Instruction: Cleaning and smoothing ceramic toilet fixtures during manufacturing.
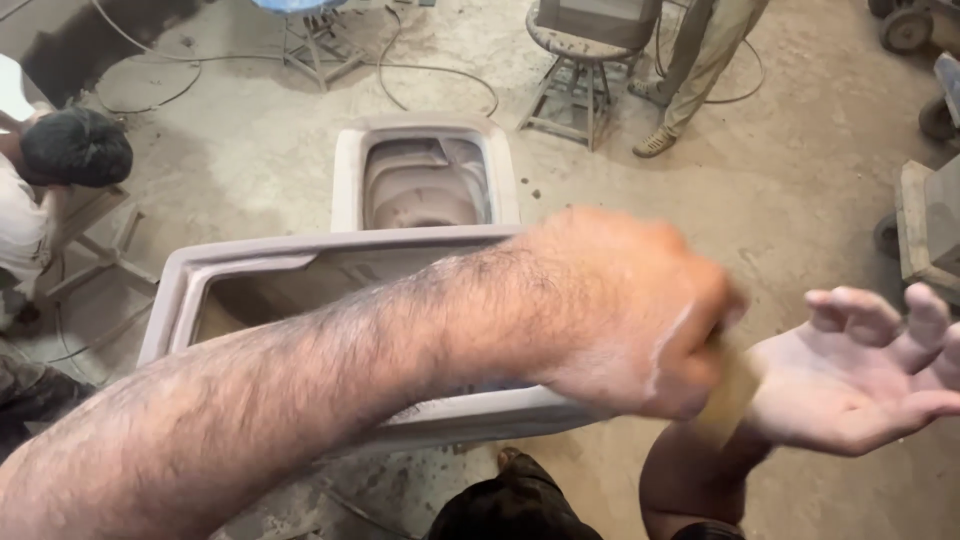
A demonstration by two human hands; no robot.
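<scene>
the left hand (640, 320) crosses the middle of the frame from the lower left, its forearm filling the foreground; its fingers are curled shut into a loose fist, and whether anything is inside cannot be told, since the hand is blurred; the fist rests against the wrist of the right hand (850, 380), which rises from the bottom edge at the lower right, palm up, fingers spread open and empty; below them, at the bottom centre, dark trousers (510, 510) and a foot show against the dusty floor (790, 190); just behind the forearm, in the left centre, lies a large grey rectangular moulded shell (250, 275) with a thick rim and a hollow inside, partly hidden by the arm; just beyond it, at the upper centre, stands a second, smaller pale shell (350, 170) with a rounded hollow; at the left edge a person with dark hair (75, 148) crouches beside a wooden frame; at the top a metal stool (575, 75) carries a grey block, and next to it stand another person's legs (700, 60) in light trousers; cables (430, 72) curl over the floor at the top; wheeled carts (925, 225) sit along the right edge.
</scene>
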